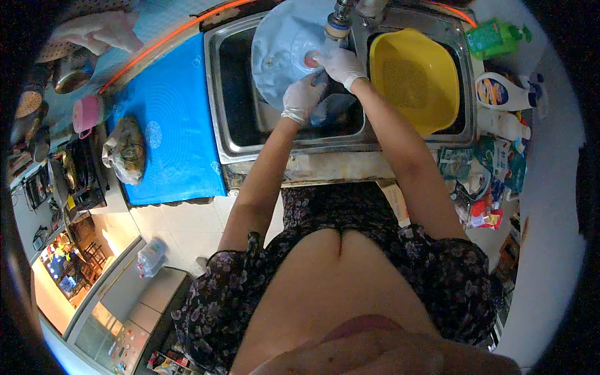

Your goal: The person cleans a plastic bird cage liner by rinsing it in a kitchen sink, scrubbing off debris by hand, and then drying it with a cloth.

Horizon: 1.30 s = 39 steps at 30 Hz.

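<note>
A large round translucent pale-blue plastic container (pixel 281 37) tilts over the left bowl of the steel sink (pixel 218 89), below the faucet (pixel 338 26). Its middle has a raised ring around a red spot (pixel 311 59). My right hand (pixel 341 65), in a thin white glove, has its fingertips at that red spot; how tightly they close is hidden. Lower down, my gloved left hand (pixel 302 97) grips the container's near right side. A darker blue sheet-like piece (pixel 333 108) shows beneath the hands; whether it belongs to the container is unclear.
A yellow plastic colander (pixel 412 79) sits in the right bowl. Green (pixel 492 38) and white (pixel 504 91) bottles stand at the right. On the left, a blue mat (pixel 173 126) covers the counter, with a plastic bag of food (pixel 126 152) at its edge.
</note>
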Available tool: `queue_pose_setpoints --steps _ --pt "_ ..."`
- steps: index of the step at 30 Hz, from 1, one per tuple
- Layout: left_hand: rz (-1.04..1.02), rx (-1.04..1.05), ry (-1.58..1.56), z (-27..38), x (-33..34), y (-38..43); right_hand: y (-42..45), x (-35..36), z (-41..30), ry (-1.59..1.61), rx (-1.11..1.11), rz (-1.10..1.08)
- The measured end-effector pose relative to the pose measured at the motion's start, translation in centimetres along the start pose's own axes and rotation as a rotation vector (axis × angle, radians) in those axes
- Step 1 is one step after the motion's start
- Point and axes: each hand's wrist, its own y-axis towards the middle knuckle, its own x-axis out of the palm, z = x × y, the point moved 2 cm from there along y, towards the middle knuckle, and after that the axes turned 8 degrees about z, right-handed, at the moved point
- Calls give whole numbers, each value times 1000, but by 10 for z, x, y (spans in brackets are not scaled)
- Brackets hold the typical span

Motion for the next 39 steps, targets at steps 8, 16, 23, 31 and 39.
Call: queue_pose_setpoints --steps 8,16,23,31,39 --pt "797 -2 21 -11 -72 0 -17 -2 30 213 80 -20" --pt "-122 -237 -624 -70 -62 33 -16 -9 22 283 85 -23" --pt "-98 -251 -684 -68 -46 28 -29 -5 25 368 335 -75" --pt "-90 -284 -768 -53 -45 16 -10 8 7 109 279 87" --pt "-38 -246 -677 -44 -66 2 -11 3 -24 70 387 137"
